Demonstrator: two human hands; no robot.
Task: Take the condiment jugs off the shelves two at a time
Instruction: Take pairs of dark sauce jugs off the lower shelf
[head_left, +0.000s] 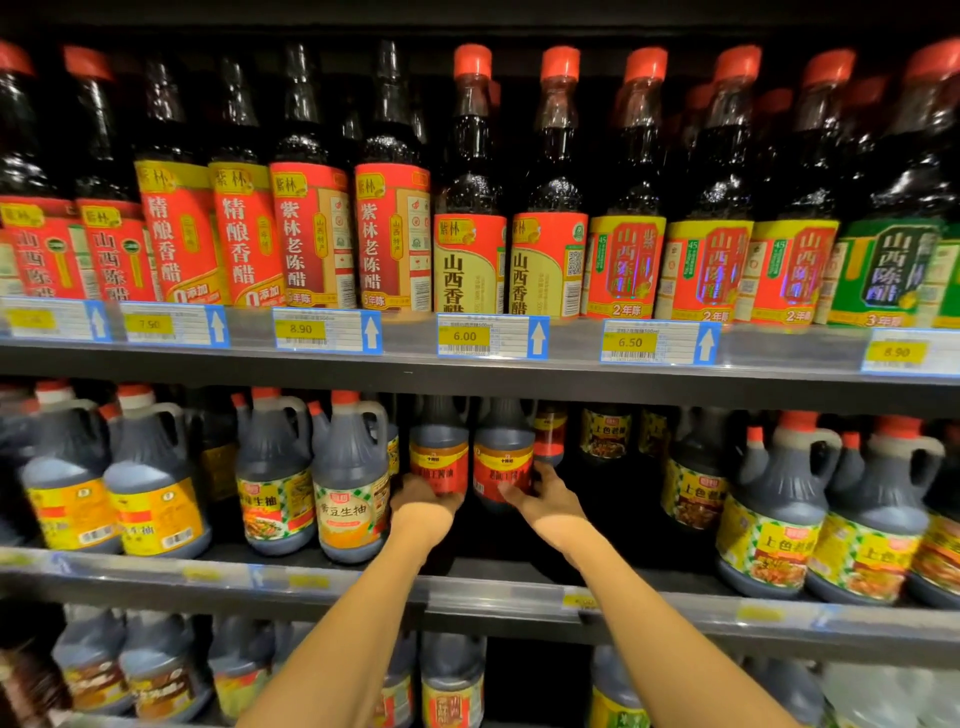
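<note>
Gripping two dark-filled red-labelled jugs (439, 457) (503, 462), left hand (423, 501), right hand (545, 493)

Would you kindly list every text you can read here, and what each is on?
"6.00": price tag
"6.50": price tag
"8.90": price tag
"山西香醋": bottle label
"紫林老陈醋": bottle label
"精酿香醋": bottle label
The labels on the jugs gripped by the left hand and right hand are too blurred to read.

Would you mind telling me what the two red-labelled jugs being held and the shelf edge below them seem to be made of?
Both red-labelled jugs, the left jug and the right jug, look like translucent plastic: dark liquid shows through above glossy, probably printed-film labels. The shelf edge appears to be grey painted metal fronted by a clear plastic price strip, judging by its sheen.
</note>
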